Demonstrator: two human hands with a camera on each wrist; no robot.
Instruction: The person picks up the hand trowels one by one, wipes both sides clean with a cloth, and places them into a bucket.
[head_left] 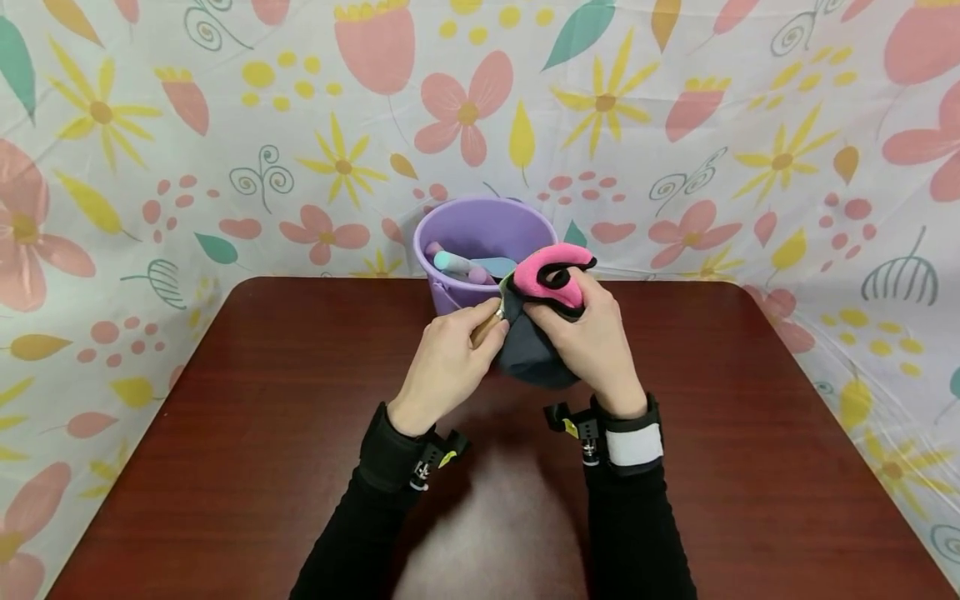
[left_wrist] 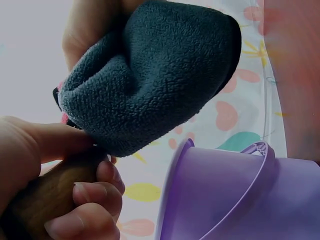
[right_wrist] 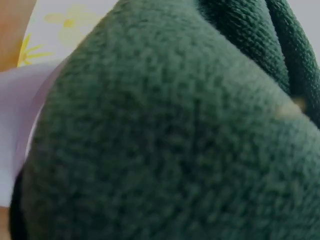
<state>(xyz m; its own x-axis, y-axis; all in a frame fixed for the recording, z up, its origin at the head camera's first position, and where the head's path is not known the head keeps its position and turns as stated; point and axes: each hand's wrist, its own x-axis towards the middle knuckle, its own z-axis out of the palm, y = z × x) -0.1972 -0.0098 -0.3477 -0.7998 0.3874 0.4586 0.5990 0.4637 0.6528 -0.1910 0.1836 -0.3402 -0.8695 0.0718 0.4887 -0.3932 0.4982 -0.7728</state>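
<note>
My left hand (head_left: 448, 354) grips a brown, wooden-looking handle (left_wrist: 60, 192), its fingers curled round it. The upper end of that handled tool disappears behind a cloth, so its kind is hidden. My right hand (head_left: 600, 337) holds the cloth (head_left: 536, 354), dark grey terry on one side and pink with black edging on the other. Bunched and folded, the cloth hangs against the left fingertips at the top of the handle. In the right wrist view the dark cloth (right_wrist: 160, 130) fills most of the picture and hides the fingers.
Behind the hands stands a purple bucket (head_left: 487, 221) at the table's far edge. Inside it lie light blue and purple items, among them a pale blue cylinder-like piece (head_left: 450, 262). The brown table (head_left: 300, 400) meets a flower-patterned sheet (head_left: 262, 100) at the back.
</note>
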